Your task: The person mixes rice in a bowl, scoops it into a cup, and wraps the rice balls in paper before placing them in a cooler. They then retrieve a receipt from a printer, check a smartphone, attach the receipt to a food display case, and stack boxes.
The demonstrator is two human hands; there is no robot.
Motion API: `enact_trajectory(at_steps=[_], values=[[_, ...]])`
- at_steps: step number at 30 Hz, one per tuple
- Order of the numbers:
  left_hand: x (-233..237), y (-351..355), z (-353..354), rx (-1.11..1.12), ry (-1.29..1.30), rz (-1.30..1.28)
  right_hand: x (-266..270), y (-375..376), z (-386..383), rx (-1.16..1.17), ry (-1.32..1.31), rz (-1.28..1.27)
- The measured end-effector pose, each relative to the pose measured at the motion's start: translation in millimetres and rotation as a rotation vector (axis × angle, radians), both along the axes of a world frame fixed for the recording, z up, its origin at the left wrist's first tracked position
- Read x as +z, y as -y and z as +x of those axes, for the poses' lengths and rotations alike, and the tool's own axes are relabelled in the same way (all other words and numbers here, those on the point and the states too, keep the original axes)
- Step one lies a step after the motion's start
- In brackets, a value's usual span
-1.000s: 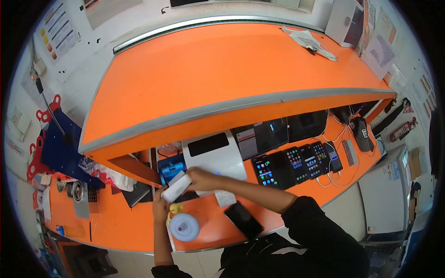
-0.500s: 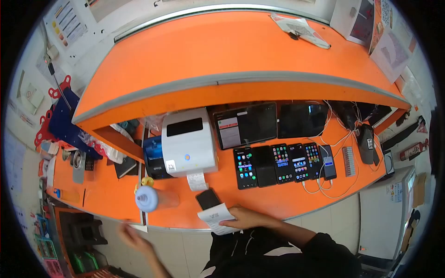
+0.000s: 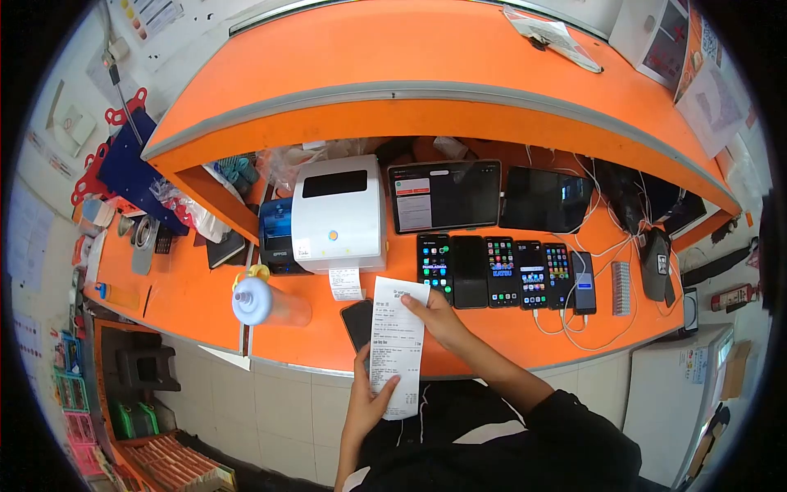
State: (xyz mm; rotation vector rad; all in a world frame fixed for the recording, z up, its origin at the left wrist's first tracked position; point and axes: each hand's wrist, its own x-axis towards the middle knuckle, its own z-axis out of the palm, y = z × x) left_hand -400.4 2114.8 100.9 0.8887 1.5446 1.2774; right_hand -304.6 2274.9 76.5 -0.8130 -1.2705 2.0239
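Note:
A long printed receipt (image 3: 397, 328) is stretched upright in front of me, its text facing up. My right hand (image 3: 433, 316) pinches its upper right edge with the thumb on top. Lower down, my left hand (image 3: 369, 392) grips the left edge, thumb across the paper. Partly hidden behind the receipt lies a black phone (image 3: 355, 325) on the orange counter (image 3: 459, 336). Above it stands a white label printer (image 3: 338, 221) with a printed strip (image 3: 346, 284) hanging from its front slot.
Several lit phones (image 3: 502, 275) line the counter beneath two tablets (image 3: 447, 197). White cables (image 3: 602, 246) tangle at the right. A bottle with a blue lid (image 3: 252, 301) stands left of the printer. An orange shelf (image 3: 410, 61) overhangs the counter.
My left hand has come from the left side onto the receipt, which was bent in my right hand and now hangs straight. The view has shifted, so the counter sits higher.

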Motion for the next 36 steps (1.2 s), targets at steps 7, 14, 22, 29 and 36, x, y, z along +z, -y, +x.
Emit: enact_trajectory(at_steps=[7, 14, 22, 29, 36], values=[[0, -4, 3, -0.127, 0.007, 0.136, -6, -2, 2, -0.063, -0.002, -0.058], [1, -4, 1, -0.206, -0.136, 0.145, -4, -7, 6, -0.052, 0.004, -0.082], [1, -2, 19, -0.008, 0.086, 0.235, 13, -10, 7, -0.015, -0.041, -0.027], [0, 1, 20, 0.022, 0.063, 0.287, 22, -12, 5, 0.018, -0.042, 0.004], [-7, 4, 17, 0.003, -0.084, 0.209, 13, -23, 3, 0.174, 0.068, 0.124]])
